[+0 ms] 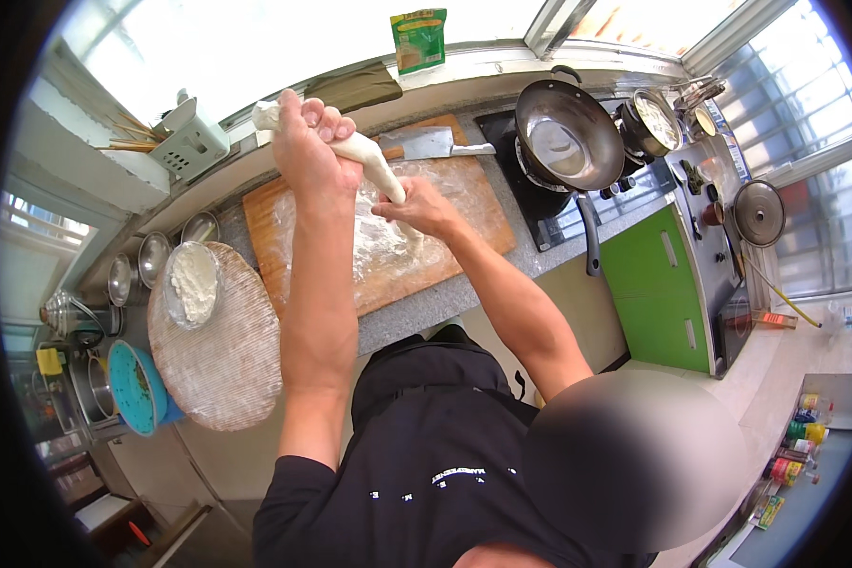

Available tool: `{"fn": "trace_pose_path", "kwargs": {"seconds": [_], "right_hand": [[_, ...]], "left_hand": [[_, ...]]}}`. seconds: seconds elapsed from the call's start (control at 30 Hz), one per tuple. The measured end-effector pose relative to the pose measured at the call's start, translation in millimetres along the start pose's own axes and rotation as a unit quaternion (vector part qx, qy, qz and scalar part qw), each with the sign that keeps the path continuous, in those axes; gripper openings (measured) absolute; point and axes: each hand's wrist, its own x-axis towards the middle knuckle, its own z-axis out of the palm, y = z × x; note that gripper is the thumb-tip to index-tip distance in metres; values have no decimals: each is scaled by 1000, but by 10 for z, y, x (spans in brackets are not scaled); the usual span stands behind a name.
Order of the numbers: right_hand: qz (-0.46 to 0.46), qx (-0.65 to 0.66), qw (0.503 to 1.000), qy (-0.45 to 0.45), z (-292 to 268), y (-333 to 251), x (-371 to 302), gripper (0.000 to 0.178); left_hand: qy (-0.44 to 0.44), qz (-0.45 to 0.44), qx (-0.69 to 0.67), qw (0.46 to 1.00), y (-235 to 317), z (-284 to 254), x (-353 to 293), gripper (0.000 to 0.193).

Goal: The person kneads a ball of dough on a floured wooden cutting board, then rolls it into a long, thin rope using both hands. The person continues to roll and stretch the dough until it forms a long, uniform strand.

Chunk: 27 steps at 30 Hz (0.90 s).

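A thick white rope of dough (370,161) is held up over a floured wooden board (454,270). My left hand (314,142) is closed around its upper part, and a stub of dough sticks out past the fist on the far left side. Lower down and to the right, my right hand (420,206) grips the same rope with thumb and fingers. Below that hand a further bit of dough shows near the board; whether it touches the board I cannot tell. A cleaver (428,144) lies at the board's far edge, and loose flour covers its middle.
Left of the board, a bowl of flour (195,284) stands on a round, ridged, flour-dusted lid (227,364). Metal bowls (153,256) and a blue basin (133,383) are farther left. A wok (568,133) sits on the cooktop at right, its handle (589,237) pointing toward me.
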Motion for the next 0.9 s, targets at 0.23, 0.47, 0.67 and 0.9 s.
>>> {"fn": "trace_pose_path", "kwargs": {"seconds": [0.23,0.47,0.67,0.9], "right_hand": [[14,-111,993,29,-97,31,31,31],[4,-182,983,-41,-300,657,22,30],[62,-285,956,-25,-270,483,20,37],[-44,-459,885,-56,-469,1076,155,20]], "left_hand": [[90,11,-55,994,143,-324,275,35],[119,34,-95,988,243,-712,462,41],[199,65,-17,978,266,-1164,503,36],[302,61,244,920,-50,-2135,570,12]]}}
